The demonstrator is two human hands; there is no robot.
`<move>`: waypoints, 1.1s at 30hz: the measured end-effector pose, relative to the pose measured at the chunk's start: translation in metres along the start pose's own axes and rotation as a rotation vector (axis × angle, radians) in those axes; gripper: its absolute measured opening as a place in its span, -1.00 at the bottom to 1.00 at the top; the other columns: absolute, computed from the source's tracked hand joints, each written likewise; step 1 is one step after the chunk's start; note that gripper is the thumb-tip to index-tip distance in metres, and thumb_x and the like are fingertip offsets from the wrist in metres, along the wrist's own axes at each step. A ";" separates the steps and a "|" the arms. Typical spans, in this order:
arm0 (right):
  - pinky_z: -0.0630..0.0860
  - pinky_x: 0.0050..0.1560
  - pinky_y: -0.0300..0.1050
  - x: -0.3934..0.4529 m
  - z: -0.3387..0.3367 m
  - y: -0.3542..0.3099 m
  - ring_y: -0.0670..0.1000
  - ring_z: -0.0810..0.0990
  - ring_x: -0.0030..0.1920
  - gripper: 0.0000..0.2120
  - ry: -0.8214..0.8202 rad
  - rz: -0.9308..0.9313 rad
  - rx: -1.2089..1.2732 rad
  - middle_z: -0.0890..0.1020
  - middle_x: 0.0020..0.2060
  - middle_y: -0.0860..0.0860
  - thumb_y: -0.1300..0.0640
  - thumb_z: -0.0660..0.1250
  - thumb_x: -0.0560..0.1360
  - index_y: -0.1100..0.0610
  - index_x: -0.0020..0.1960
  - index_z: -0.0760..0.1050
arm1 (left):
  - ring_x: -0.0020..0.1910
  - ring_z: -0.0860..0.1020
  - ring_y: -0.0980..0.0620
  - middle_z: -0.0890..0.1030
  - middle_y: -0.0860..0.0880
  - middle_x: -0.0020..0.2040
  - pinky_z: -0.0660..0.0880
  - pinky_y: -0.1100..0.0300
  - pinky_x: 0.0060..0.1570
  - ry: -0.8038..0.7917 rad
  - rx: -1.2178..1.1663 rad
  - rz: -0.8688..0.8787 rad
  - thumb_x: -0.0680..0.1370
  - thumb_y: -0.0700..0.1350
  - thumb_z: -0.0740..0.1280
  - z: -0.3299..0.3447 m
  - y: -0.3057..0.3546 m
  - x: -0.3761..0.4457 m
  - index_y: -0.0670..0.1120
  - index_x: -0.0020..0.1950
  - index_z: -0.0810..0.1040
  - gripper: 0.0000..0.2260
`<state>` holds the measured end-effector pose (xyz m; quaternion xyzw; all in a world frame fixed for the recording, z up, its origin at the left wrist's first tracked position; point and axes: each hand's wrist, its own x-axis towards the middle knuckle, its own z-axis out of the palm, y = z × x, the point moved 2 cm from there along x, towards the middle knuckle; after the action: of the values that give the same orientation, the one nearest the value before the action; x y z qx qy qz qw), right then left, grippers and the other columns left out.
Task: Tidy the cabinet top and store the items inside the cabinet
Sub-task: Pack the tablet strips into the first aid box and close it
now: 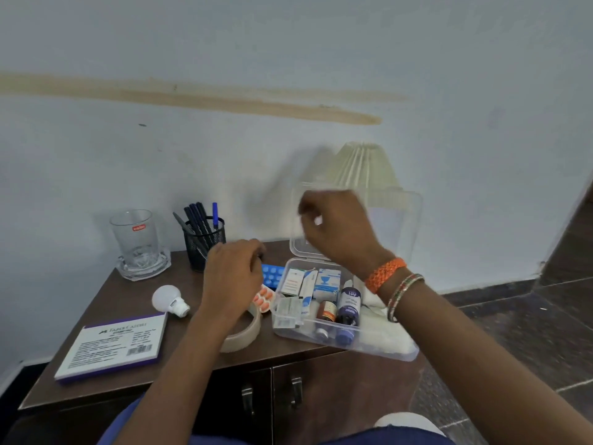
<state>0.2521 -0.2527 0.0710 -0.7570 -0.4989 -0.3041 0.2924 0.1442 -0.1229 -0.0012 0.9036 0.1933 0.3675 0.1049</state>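
On the brown cabinet (106, 297), left to right: a box (112, 350), glass (134, 239), bulb (168, 299) and pen cup (203, 242). The left hand (232, 277), fingers curled, hovers over the blue pills (272, 276) and tape (247, 329); its grip is hidden. The right hand (337, 226) pinches the lid (401, 226) of the open medicine case (321, 335). White wall, dark tiled floor.

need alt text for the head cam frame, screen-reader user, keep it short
A person's right hand holds up the lid of a clear plastic medicine box on a brown cabinet top, while the left hand hovers over blister packs and a tape roll. Farther left sit a light bulb, notepad, pen holder and glass.
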 end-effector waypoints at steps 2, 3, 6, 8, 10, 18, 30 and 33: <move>0.51 0.01 0.00 0.004 0.032 -0.022 0.14 0.60 -0.04 -0.81 -0.359 0.007 0.097 0.66 -0.10 0.08 0.16 0.25 0.44 0.09 -0.01 0.58 | -0.10 0.60 -0.06 0.68 -0.06 -0.08 0.51 0.01 0.02 0.009 -0.012 -0.126 0.49 -0.23 0.26 -0.007 -0.014 0.002 -0.09 0.05 0.62 -0.79; 0.48 0.05 -0.02 0.005 0.050 -0.031 0.14 0.58 0.05 -0.79 -0.550 0.002 0.055 0.64 0.00 0.10 0.17 0.25 0.46 0.08 0.06 0.57 | -0.07 0.59 -0.07 0.67 -0.07 -0.05 0.52 0.01 0.00 -0.016 -0.013 -0.176 0.50 -0.22 0.24 -0.008 -0.021 0.001 -0.08 0.07 0.61 -0.78; 0.40 0.02 -0.09 0.002 0.096 -0.039 0.14 0.52 0.17 -0.71 -0.885 -0.009 -0.030 0.59 0.13 0.12 0.28 0.28 0.46 0.14 0.17 0.54 | 0.02 0.58 -0.06 0.64 -0.06 0.04 0.53 0.00 0.00 -0.138 -0.052 -0.294 0.52 -0.20 0.20 -0.007 -0.039 -0.001 -0.02 0.08 0.58 -0.77; 0.35 0.18 -0.02 0.000 0.118 -0.037 0.10 0.49 0.23 -0.65 -0.945 0.015 -0.007 0.59 0.14 0.07 0.34 0.30 0.43 0.09 0.17 0.55 | 0.00 0.58 -0.05 0.63 -0.05 0.04 0.54 0.03 -0.04 -0.175 -0.034 -0.313 0.54 -0.17 0.19 -0.005 -0.048 -0.002 0.04 0.07 0.59 -0.77; 0.19 0.32 0.12 -0.003 0.133 -0.033 0.06 0.42 0.29 -0.61 -0.941 0.034 -0.041 0.56 0.16 0.02 0.35 0.28 0.43 0.03 0.19 0.52 | -0.02 0.58 -0.06 0.62 -0.05 0.04 0.51 0.08 -0.10 -0.195 0.023 -0.302 0.55 -0.14 0.18 -0.004 -0.055 -0.002 0.06 0.07 0.59 -0.77; 0.13 0.36 0.16 -0.003 0.164 -0.017 0.14 0.44 0.25 -0.71 -0.831 0.073 -0.304 0.56 0.15 0.10 0.27 0.22 0.51 0.14 0.21 0.47 | -0.01 0.57 -0.02 0.59 -0.04 0.11 0.47 0.13 -0.09 -0.312 0.137 -0.277 0.57 -0.12 0.18 -0.001 -0.068 -0.005 0.01 0.11 0.56 -0.79; 0.14 0.34 0.15 0.004 0.178 -0.011 0.17 0.44 0.26 -0.65 -0.740 0.091 -0.294 0.57 0.17 0.10 0.20 0.29 0.48 0.11 0.25 0.35 | 0.03 0.54 -0.02 0.56 -0.05 0.10 0.35 0.20 -0.12 -0.336 0.149 -0.289 0.59 -0.11 0.16 -0.007 -0.073 -0.007 0.02 0.15 0.53 -0.78; 0.23 0.21 0.09 0.009 0.172 -0.014 0.16 0.51 0.14 -0.64 -0.625 0.053 -0.214 0.59 0.07 0.08 0.24 0.27 0.43 0.09 0.21 0.33 | 0.02 0.55 -0.05 0.58 -0.05 0.08 0.42 0.12 -0.06 -0.294 0.130 -0.306 0.56 -0.12 0.17 -0.007 -0.078 -0.007 0.04 0.12 0.54 -0.78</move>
<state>0.2708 -0.1145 -0.0304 -0.8527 -0.5101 -0.1000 0.0517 0.1139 -0.0549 -0.0267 0.9125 0.3340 0.1986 0.1278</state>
